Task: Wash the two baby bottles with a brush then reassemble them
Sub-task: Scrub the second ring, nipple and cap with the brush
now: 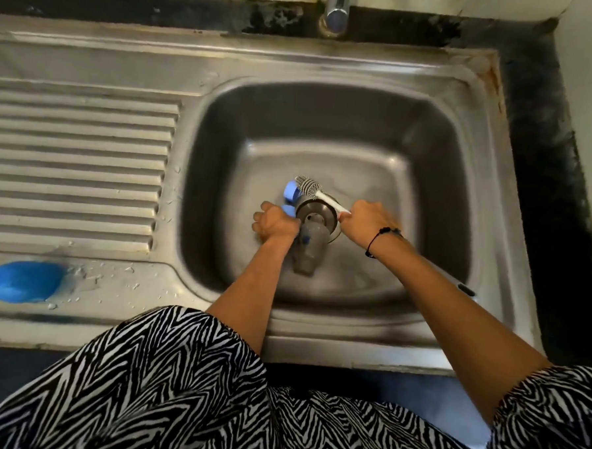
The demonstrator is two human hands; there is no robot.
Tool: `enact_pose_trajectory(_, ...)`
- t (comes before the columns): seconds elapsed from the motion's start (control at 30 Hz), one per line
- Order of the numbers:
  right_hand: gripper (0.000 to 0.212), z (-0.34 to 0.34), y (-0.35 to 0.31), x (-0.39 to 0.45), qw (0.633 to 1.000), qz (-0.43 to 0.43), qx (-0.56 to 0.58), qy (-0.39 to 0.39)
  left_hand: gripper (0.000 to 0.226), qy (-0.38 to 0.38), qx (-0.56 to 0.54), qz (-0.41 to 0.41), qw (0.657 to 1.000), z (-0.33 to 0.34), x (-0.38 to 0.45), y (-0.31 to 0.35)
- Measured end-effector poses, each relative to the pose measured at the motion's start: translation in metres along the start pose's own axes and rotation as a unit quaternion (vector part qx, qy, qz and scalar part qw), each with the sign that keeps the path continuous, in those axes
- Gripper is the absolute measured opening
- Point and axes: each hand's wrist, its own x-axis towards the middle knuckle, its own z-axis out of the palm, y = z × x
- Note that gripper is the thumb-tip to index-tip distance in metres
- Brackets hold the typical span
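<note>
Bottle work sits low in the sink basin (438, 170), near its front wall, over the drain. The right hand (365, 222) has its grip clenched around the white handle of the brush (318, 193), bristles pointing toward the basin's left wall. The left hand (275, 225) curls its grip on a clear bottle (309, 245) lying beside the drain; what exactly the fingers pinch is blurred. Blue bottle parts (291, 193) lie just beside the bristles. Wet plastic could slip from that grip, and small parts might slide onto the drain.
</note>
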Motion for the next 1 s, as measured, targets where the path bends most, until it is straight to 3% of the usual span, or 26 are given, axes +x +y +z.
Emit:
enact_pose_trajectory(0.3, 0.035, 0.005, 0.004, 0.009, 1.000, 0.003, 0.001, -0.005, 0.068, -0.003, 0.009, 0.008, 1.000, 0.010, 0.008, 0.005)
enact_pose_trajectory(0.57, 0.031, 0.002, 0.003, 0.007, 1.000, 0.007, 0.007, 0.000, 0.056, 0.009, -0.004, 0.011, 1.000, 0.008, 0.006, 0.006)
enact_pose_trajectory(0.77, 0.028, -0.008, 0.002, -0.002, 1.000, 0.010, 0.018, 0.004, 0.040, 0.037, -0.040, 0.067, 0.996, -0.001, -0.004, 0.011)
enact_pose_trajectory(1.0, 0.035, -0.033, 0.013, -0.027, 0.996, 0.014, 0.062, 0.063, 0.028, 0.066, -0.070, 0.181, 0.979, -0.012, -0.042, 0.039)
